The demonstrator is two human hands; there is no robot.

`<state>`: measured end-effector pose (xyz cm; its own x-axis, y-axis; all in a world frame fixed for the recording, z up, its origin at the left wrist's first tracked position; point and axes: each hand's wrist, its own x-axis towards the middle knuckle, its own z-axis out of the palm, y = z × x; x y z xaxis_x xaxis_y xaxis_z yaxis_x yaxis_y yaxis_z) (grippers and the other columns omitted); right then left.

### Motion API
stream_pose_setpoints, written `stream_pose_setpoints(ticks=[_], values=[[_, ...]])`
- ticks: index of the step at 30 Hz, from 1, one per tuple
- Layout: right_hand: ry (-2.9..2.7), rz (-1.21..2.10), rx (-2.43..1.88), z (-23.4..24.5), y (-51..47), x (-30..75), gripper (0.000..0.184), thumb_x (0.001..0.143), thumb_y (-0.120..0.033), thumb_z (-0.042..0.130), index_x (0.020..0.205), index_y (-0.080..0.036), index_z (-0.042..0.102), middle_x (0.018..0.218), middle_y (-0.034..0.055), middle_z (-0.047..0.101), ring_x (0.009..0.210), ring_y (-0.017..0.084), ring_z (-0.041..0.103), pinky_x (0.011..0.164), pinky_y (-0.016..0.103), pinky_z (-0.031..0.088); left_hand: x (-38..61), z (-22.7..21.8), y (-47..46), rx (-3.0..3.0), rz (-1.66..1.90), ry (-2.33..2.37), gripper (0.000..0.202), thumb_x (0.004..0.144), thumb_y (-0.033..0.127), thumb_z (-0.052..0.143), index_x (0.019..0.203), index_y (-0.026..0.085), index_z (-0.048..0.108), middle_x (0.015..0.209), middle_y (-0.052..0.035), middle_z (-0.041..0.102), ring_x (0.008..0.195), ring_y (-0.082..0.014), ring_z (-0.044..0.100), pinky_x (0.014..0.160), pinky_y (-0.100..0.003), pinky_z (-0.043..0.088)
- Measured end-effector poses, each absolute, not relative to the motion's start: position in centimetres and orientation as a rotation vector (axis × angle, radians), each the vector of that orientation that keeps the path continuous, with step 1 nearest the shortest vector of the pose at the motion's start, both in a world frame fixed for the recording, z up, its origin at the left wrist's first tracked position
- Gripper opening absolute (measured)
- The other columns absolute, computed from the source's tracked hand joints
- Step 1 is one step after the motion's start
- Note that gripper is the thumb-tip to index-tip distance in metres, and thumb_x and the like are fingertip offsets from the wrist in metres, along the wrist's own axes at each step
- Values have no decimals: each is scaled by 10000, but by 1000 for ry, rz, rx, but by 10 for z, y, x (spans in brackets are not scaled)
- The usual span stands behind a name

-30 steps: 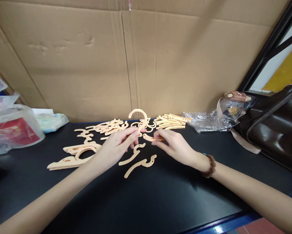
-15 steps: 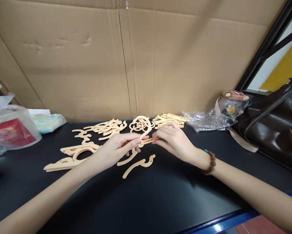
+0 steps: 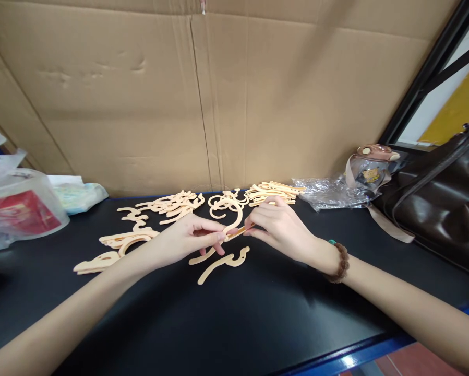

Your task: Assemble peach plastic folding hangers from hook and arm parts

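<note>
My left hand (image 3: 187,241) pinches the stem of a pale wooden hook piece (image 3: 227,211) whose curved top points away from me. My right hand (image 3: 281,230) pinches a second flat wooden piece (image 3: 240,231) and holds its end against the hook's stem. Both hands hover just above the black table (image 3: 234,318). Two loose curved wooden pieces (image 3: 222,263) lie right below the hands. More wooden parts lie in heaps behind them (image 3: 175,202) and a neat stack (image 3: 273,192) sits at the back right.
A cardboard wall (image 3: 203,94) closes the back. Plastic bags with a red pack (image 3: 19,211) sit at the left. Crumpled clear plastic (image 3: 328,194), a small bottle (image 3: 371,164) and a dark brown leather bag (image 3: 441,193) stand at the right. Assembled wooden hangers (image 3: 112,250) lie at the left.
The hook piece has come down from upright to a low tilt. My right hand has closed in on the left, bringing its piece against the hook's stem.
</note>
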<state>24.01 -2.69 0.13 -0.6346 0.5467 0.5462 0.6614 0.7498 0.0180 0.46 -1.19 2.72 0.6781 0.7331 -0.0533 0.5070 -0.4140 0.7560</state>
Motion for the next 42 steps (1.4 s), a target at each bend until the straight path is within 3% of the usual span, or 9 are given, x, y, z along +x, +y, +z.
stream_pose_setpoints(ticks=[7,11,14,20,27,36,42], values=[[-2458,-449,-915,0,-28,238,248,969,-288,472,780,-169,580,721,12,625,700,157,521,778,307,301,4,23,-11,2111,329,920,334,885,432,485,870,183,708,706,-11,684,482,-88,470,484,-195,390],[-2465,-542,-877,2,-29,237,295,986,-272,422,762,-164,581,710,22,613,685,160,502,783,311,310,6,20,-12,2094,342,911,328,891,435,477,845,179,678,729,-7,670,480,-78,452,481,-188,382],[-2464,-566,-843,4,-29,237,309,991,-246,402,753,-165,582,699,21,596,686,160,495,791,308,313,7,18,-13,2136,383,937,359,885,463,477,943,191,704,703,-9,654,513,-100,492,499,-195,410],[-2437,-414,-866,1,-27,240,257,970,-303,464,784,-172,585,718,8,605,700,155,498,794,303,307,8,19,-17,2301,466,993,363,891,474,486,1066,237,699,611,24,585,582,-128,567,534,-190,408],[-2396,-262,-868,0,-31,238,193,946,-289,526,808,-179,605,706,-15,622,688,134,533,821,295,298,10,21,-19,2446,554,1068,308,923,420,441,963,235,684,599,44,576,554,-109,517,539,-195,379],[-2318,-90,-957,-4,-26,238,144,916,-283,583,808,-191,606,727,-35,668,682,118,569,856,295,290,11,13,-14,2165,640,1062,376,898,443,442,1100,225,673,795,-17,707,740,-174,648,622,-247,497],[-2251,-25,-1023,-4,-24,239,181,905,-321,596,772,-198,606,743,-39,679,667,111,556,831,289,316,14,17,-18,2087,670,1088,411,884,419,464,1189,201,633,872,-36,729,817,-190,656,791,-324,538]])
